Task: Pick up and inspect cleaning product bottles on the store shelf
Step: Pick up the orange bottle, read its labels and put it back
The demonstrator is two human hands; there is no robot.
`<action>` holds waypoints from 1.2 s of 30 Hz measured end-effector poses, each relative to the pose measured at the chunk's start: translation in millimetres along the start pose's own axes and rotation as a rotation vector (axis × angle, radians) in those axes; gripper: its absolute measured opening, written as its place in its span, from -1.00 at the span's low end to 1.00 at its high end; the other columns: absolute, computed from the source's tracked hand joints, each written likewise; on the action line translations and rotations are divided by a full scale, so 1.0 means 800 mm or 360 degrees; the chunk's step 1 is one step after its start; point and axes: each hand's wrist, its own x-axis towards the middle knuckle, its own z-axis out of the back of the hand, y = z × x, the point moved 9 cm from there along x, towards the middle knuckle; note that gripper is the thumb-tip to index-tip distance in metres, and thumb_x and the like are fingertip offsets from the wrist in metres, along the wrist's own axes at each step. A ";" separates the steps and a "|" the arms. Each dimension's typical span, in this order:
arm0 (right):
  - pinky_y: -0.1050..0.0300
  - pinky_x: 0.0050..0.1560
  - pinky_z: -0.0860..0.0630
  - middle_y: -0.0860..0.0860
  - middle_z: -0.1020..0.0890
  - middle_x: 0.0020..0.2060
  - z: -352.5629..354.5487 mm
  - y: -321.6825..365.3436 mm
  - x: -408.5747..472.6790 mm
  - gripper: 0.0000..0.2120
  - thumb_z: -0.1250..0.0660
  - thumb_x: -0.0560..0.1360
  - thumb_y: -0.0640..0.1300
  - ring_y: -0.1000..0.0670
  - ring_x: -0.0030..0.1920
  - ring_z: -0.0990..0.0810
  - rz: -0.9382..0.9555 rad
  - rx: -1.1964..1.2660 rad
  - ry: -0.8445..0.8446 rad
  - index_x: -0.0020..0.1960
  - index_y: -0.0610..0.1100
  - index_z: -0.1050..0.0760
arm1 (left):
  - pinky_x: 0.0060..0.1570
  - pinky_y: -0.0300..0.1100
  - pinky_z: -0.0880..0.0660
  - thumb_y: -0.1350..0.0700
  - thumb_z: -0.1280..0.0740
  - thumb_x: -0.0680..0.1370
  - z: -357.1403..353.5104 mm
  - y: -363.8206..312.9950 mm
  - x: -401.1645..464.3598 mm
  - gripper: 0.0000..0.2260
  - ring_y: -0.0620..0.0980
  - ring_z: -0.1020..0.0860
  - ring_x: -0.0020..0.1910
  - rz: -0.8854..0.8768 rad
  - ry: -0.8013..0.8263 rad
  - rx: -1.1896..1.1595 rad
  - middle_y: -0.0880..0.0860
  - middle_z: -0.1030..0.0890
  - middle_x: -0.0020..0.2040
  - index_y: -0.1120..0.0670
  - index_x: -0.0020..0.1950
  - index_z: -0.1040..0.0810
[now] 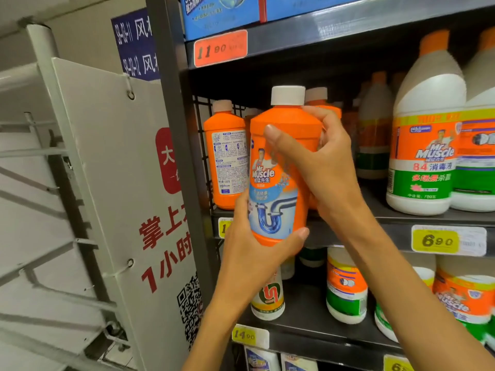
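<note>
I see an orange bottle [278,167], white-capped, pipe pictured on its label. My left hand [251,253] grips its base; my right hand [321,162] wraps its shoulder.

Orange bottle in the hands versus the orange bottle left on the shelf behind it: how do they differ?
The held orange bottle is off the shelf, gripped by the left hand at its base and the right hand near its shoulder; the shelf orange bottle stands untouched. The held one shows its front label with a pipe picture; the shelf one shows its printed back label. Both have pale caps.
</note>
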 end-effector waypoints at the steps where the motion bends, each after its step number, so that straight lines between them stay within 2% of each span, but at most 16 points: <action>1: 0.35 -0.26 -0.54 0.12 -0.60 -0.03 -0.001 -0.006 -0.004 -0.51 -0.48 0.22 0.11 0.19 -0.11 -0.66 -0.0075 0.0008 0.0052 0.07 0.10 -0.37 | -0.09 -0.45 -0.51 -0.18 -0.51 0.20 0.000 -0.002 -0.009 -0.27 -0.32 -0.57 0.06 0.0008 0.0011 -0.0037 -0.34 -0.55 0.10 -0.16 0.32 -0.32; 5: 0.12 -0.13 -0.61 -0.02 -0.68 0.00 -0.005 -0.038 -0.019 -0.51 -0.40 0.33 0.19 0.02 -0.03 -0.68 -0.0485 0.0375 0.0253 0.18 0.00 -0.48 | -0.14 -0.52 -0.47 -0.06 -0.53 0.22 -0.003 0.001 -0.040 -0.39 -0.38 -0.56 0.01 0.0119 0.0144 -0.0186 -0.44 -0.54 0.04 -0.17 0.20 -0.37; 9: -0.21 0.19 -0.50 -0.23 -0.56 0.22 -0.009 -0.065 -0.040 0.08 -0.60 -0.08 0.28 -0.23 0.24 -0.53 -0.0819 0.0758 0.0381 0.34 -0.14 -0.42 | -0.26 -0.48 -0.50 -0.12 -0.47 0.13 -0.019 0.016 -0.074 -0.47 -0.36 -0.61 -0.11 0.0427 0.0468 -0.0565 -0.40 -0.62 -0.11 -0.19 0.06 -0.41; 11: -0.23 0.25 -0.45 -0.20 -0.56 0.24 -0.008 -0.076 -0.055 0.03 -0.61 -0.03 0.21 -0.19 0.22 -0.54 -0.0861 0.0783 0.0373 0.33 -0.19 -0.41 | -0.25 -0.41 -0.54 -0.16 -0.55 0.05 -0.028 0.030 -0.092 -0.40 -0.27 -0.64 -0.10 0.0588 0.0532 -0.0739 -0.31 -0.66 -0.11 -0.20 0.04 -0.44; 14: -0.16 0.29 -0.44 -0.14 -0.59 0.14 0.007 -0.099 -0.071 -0.30 -0.45 0.23 0.01 -0.14 0.16 -0.54 -0.0895 0.0767 0.0194 0.33 -0.20 -0.45 | -0.20 -0.32 -0.58 -0.25 -0.57 0.01 -0.037 0.046 -0.105 -0.26 -0.17 -0.65 -0.02 0.0730 0.0500 -0.0856 -0.23 -0.67 -0.04 -0.20 0.12 -0.38; 16: 0.00 0.05 -0.59 -0.06 -0.69 -0.07 0.000 -0.085 -0.068 -0.77 -0.42 0.39 -0.13 -0.04 -0.01 -0.66 -0.0797 0.0646 0.0338 0.04 0.01 -0.65 | -0.18 -0.35 -0.56 -0.39 -0.52 0.01 -0.035 0.045 -0.103 -0.27 -0.18 -0.64 0.02 0.0683 0.0496 -0.0785 -0.25 -0.66 0.01 -0.28 0.12 -0.41; 17: 0.09 -0.12 -0.62 0.00 -0.70 -0.21 -0.008 -0.074 -0.065 -0.89 -0.37 0.43 -0.07 0.02 -0.15 -0.69 -0.0727 0.0550 0.0442 -0.10 0.04 -0.67 | -0.17 -0.37 -0.55 -0.43 -0.48 0.04 -0.032 0.042 -0.100 -0.33 -0.19 -0.63 0.03 0.0635 0.0481 -0.0733 -0.26 -0.65 0.03 -0.33 0.10 -0.44; 20: 0.20 -0.29 -0.57 0.00 -0.69 -0.30 -0.009 -0.052 -0.055 -0.78 -0.43 0.42 -0.01 0.04 -0.29 -0.68 -0.0587 0.0288 0.0351 -0.03 -0.13 -0.60 | -0.18 -0.43 -0.52 -0.45 -0.43 0.11 -0.023 0.030 -0.090 -0.48 -0.25 -0.61 0.04 0.0541 0.0369 -0.0650 -0.31 -0.63 0.02 -0.41 0.03 -0.50; 22: 0.20 -0.27 -0.57 -0.03 -0.70 -0.26 -0.007 -0.049 -0.058 -0.66 -0.46 0.39 -0.01 0.01 -0.25 -0.69 -0.0527 0.0246 0.0279 0.05 -0.21 -0.56 | -0.22 -0.44 -0.52 -0.39 -0.38 0.18 -0.024 0.031 -0.087 -0.51 -0.25 -0.63 -0.01 0.0565 0.0242 -0.0645 -0.31 -0.65 -0.03 -0.29 0.06 -0.51; 26: 0.24 -0.19 -0.58 0.03 -0.70 -0.26 -0.016 -0.064 -0.066 -0.80 -0.37 0.39 0.07 0.09 -0.22 -0.67 -0.0732 0.0448 0.0477 -0.15 -0.04 -0.67 | -0.18 -0.24 -0.61 -0.34 -0.36 0.11 -0.028 0.047 -0.099 -0.45 -0.07 -0.67 -0.01 0.0788 0.0115 -0.0911 -0.12 -0.70 -0.03 -0.19 0.05 -0.55; 28: 0.19 -0.06 -0.60 0.03 -0.69 -0.22 -0.019 -0.071 -0.071 -0.80 -0.33 0.38 0.07 0.09 -0.16 -0.66 -0.0847 0.0687 0.0515 -0.21 0.00 -0.69 | -0.08 -0.11 -0.63 -0.32 -0.47 0.09 -0.031 0.047 -0.103 -0.47 -0.01 -0.67 0.01 0.0883 0.0194 -0.1204 -0.01 -0.70 0.02 -0.17 0.01 -0.66; 29: 0.09 0.04 -0.59 -0.03 -0.70 -0.11 -0.018 -0.078 -0.075 -0.75 -0.34 0.36 0.08 0.01 -0.06 -0.66 -0.0919 0.0785 0.0480 -0.12 -0.02 -0.69 | 0.01 -0.05 -0.61 -0.31 -0.53 0.09 -0.035 0.044 -0.104 -0.44 0.03 -0.66 0.04 0.0901 0.0284 -0.1321 0.04 -0.68 0.07 -0.14 0.02 -0.67; 31: -0.06 0.13 -0.56 -0.19 -0.61 0.15 -0.023 -0.090 -0.083 -0.38 -0.42 0.25 0.13 -0.16 0.16 -0.59 -0.1050 0.0936 0.0447 0.24 -0.14 -0.54 | 0.11 0.01 -0.57 -0.31 -0.56 0.10 -0.046 0.041 -0.109 -0.29 0.10 -0.63 0.09 0.0926 0.0446 -0.1434 0.14 -0.63 0.16 -0.04 0.18 -0.62; 33: -0.14 0.15 -0.54 -0.26 -0.55 0.21 -0.028 -0.090 -0.085 -0.07 -0.56 0.11 0.17 -0.23 0.19 -0.55 -0.1051 0.0973 0.0464 0.37 -0.21 -0.39 | 0.20 0.05 -0.51 -0.33 -0.54 0.12 -0.051 0.044 -0.112 -0.15 0.17 -0.57 0.18 0.0964 0.0510 -0.1385 0.18 -0.58 0.24 0.01 0.32 -0.51; 34: -0.14 0.15 -0.53 -0.26 -0.57 0.17 -0.027 -0.089 -0.083 -0.04 -0.59 0.06 0.19 -0.21 0.14 -0.57 -0.1008 0.0943 0.0471 0.33 -0.22 -0.41 | 0.25 0.07 -0.47 -0.35 -0.52 0.13 -0.052 0.047 -0.113 -0.13 0.18 -0.53 0.24 0.0974 0.0522 -0.1345 0.19 -0.55 0.28 0.01 0.35 -0.47; 36: -0.05 0.06 -0.57 -0.17 -0.65 0.00 -0.020 -0.081 -0.077 -0.23 -0.58 0.09 0.22 -0.12 0.01 -0.63 -0.0895 0.0855 0.0485 0.16 -0.18 -0.54 | 0.24 -0.01 -0.49 -0.37 -0.48 0.19 -0.044 0.048 -0.109 -0.23 0.10 -0.52 0.27 0.0913 0.0502 -0.1215 0.11 -0.56 0.28 -0.05 0.32 -0.50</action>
